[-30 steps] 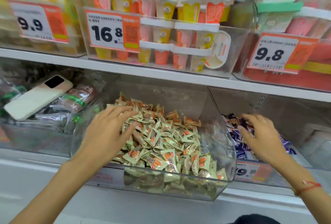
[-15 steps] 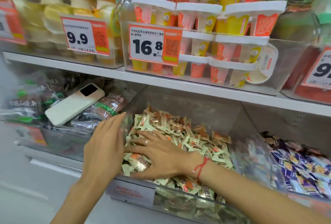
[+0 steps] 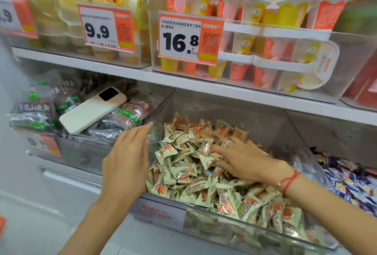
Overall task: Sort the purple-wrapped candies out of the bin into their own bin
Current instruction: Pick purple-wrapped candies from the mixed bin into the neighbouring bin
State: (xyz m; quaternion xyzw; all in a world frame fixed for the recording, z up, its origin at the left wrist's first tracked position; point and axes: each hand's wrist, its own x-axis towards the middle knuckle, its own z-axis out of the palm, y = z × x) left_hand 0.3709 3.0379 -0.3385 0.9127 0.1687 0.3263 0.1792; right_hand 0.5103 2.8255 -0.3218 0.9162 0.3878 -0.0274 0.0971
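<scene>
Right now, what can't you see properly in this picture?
Head view only:
- Candies under the right hand: covered by its palm, so whether it touches a purple one is unclear.
- Deeper layers of the green-wrapped candies: buried by the top layer.
- Purple-wrapped candies: cut off by the right edge.
- Price tag on the bin front: too blurred to read.
- Phone screen: facing down.

pale green candies [image 3: 183,173] with orange marks – purple-blue candies [image 3: 350,183] – cream phone [image 3: 91,111].
</scene>
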